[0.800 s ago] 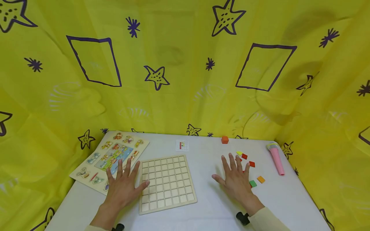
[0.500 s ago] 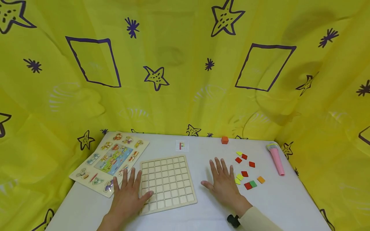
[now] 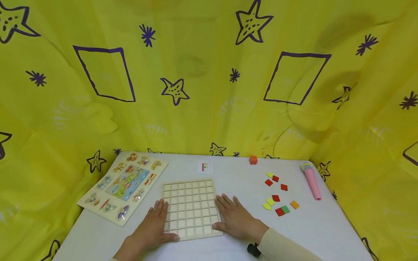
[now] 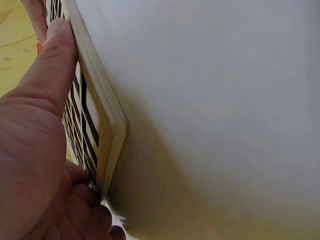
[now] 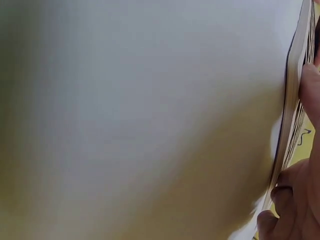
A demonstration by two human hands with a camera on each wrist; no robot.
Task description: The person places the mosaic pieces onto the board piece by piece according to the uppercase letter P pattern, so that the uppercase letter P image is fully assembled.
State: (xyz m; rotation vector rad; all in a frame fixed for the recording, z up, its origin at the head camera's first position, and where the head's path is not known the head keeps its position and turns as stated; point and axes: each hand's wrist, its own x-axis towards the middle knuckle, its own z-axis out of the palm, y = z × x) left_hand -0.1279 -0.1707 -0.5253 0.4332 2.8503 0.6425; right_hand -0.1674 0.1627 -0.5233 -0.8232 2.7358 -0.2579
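Observation:
A pale wooden grid board [image 3: 191, 203] with square recesses lies flat on the white table, between my two hands. My left hand [image 3: 151, 227] holds its left side, fingers along the edge and thumb at the near rim. From the other side my right hand [image 3: 237, 220] grips the right edge, its thumb over the near right corner. In the left wrist view, the left thumb [image 4: 47, 75] lies on the board's rim [image 4: 112, 117] with the fingertips bent at the side. The right wrist view shows the right thumb [image 5: 311, 92] against the board edge [image 5: 289, 95].
Several small coloured tiles, among them a green tile [image 3: 285, 209] and an orange tile [image 3: 294, 204], lie right of the board. An orange cube [image 3: 253, 160] and a pattern card [image 3: 205, 167] sit farther back. A picture puzzle [image 3: 107, 188] lies left, a pink toy microphone [image 3: 313, 185] right.
Both hands have come down to the board's sides, the right one moving left from near the tiles. The board has shifted slightly right and turned a little straighter.

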